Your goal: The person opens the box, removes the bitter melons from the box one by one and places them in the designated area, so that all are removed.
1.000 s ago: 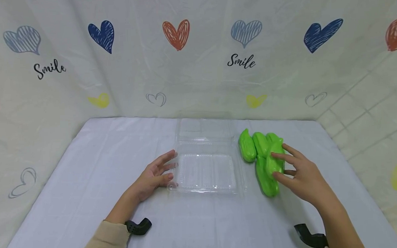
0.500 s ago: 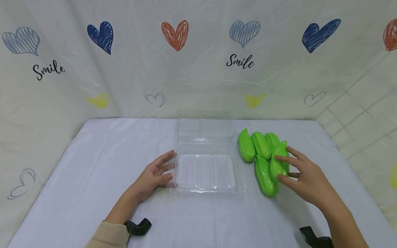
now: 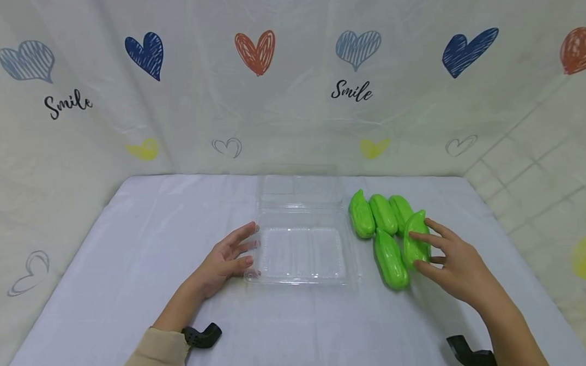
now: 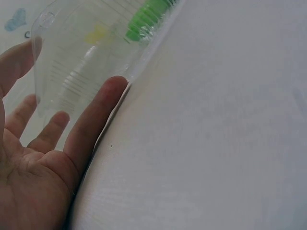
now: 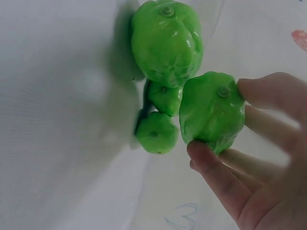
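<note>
My right hand (image 3: 456,268) pinches a glossy green cucumber-like vegetable (image 3: 415,243) between thumb and fingers. In the right wrist view this vegetable (image 5: 211,110) is lumpy, with a small stem nub, and hangs a little off the table. Several similar green vegetables (image 3: 391,260) lie close beside it on the cloth. A clear plastic clamshell box (image 3: 301,253) stands in the middle with its lid (image 3: 298,188) folded back. At the box's left edge rests my left hand (image 3: 223,265), fingers loosely extended. In the left wrist view its fingertips (image 4: 115,86) touch the clear wall.
White cloth (image 3: 299,335) covers the table. Behind it hangs a pale curtain (image 3: 290,112) printed with hearts and "Smile". A black wrist mount (image 3: 203,336) sticks out by the left wrist and another mount (image 3: 469,352) by the right.
My right hand has moved slightly right and toward me with the held vegetable, drawing it away from the others. My left hand has stayed at the box's edge.
</note>
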### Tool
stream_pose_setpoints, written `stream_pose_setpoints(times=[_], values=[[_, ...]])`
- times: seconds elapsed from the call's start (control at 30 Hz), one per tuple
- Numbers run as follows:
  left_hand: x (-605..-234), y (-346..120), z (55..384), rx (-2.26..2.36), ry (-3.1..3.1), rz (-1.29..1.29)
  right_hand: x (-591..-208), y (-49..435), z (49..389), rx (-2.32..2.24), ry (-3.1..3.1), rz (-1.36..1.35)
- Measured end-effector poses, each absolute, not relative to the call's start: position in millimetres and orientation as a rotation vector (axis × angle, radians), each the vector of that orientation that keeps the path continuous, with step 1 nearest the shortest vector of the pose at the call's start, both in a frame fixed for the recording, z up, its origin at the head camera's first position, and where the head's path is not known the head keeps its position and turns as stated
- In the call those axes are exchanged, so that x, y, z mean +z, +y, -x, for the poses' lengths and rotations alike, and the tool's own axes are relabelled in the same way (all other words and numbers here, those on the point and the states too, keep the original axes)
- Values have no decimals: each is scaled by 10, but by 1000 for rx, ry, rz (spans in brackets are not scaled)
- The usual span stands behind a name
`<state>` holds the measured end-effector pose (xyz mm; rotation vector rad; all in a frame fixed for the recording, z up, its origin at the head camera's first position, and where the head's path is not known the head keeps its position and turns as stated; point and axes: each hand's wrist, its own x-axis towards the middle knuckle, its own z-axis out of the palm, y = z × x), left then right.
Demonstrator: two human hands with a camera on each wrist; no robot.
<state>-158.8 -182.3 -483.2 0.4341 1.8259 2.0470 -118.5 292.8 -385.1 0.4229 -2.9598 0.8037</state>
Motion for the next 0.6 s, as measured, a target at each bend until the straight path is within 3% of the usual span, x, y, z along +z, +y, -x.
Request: stream_pose_setpoints(times=[0.6], values=[[-4819,-1803,1593,2054,1816,-440,-4004,3030,1232,772,-3021,-460]])
